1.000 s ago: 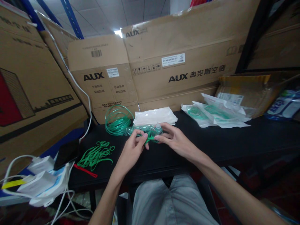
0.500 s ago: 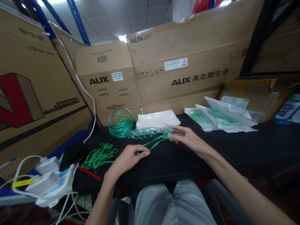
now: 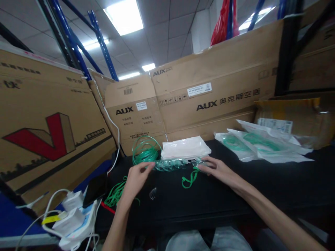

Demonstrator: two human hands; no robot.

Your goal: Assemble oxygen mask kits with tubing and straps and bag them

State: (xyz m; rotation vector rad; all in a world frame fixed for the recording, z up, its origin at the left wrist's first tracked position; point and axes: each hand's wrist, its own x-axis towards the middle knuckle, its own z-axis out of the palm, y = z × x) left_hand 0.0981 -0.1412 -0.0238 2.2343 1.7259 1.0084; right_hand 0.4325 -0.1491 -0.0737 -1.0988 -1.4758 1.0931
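Note:
My right hand is closed on a clear plastic face mask, from which a green elastic strap hangs in a loop onto the black table. My left hand has thumb and index finger pinched together at the left end of a row of nested clear masks, just in front of a coil of green tubing. What lies between those fingertips, if anything, is too small to make out. A heap of green elastic straps lies left of my left wrist, partly hidden by it.
White packets are stacked behind the masks. White bags holding green tubing lie to the right. A small clear piece is on the table. A power strip with chargers and a phone sit left. Cardboard walls the back.
My left hand has let go of the green strap and moved up and left to the end of the mask row. The strap now hangs looped from the mask in my right hand. The view has tilted up.

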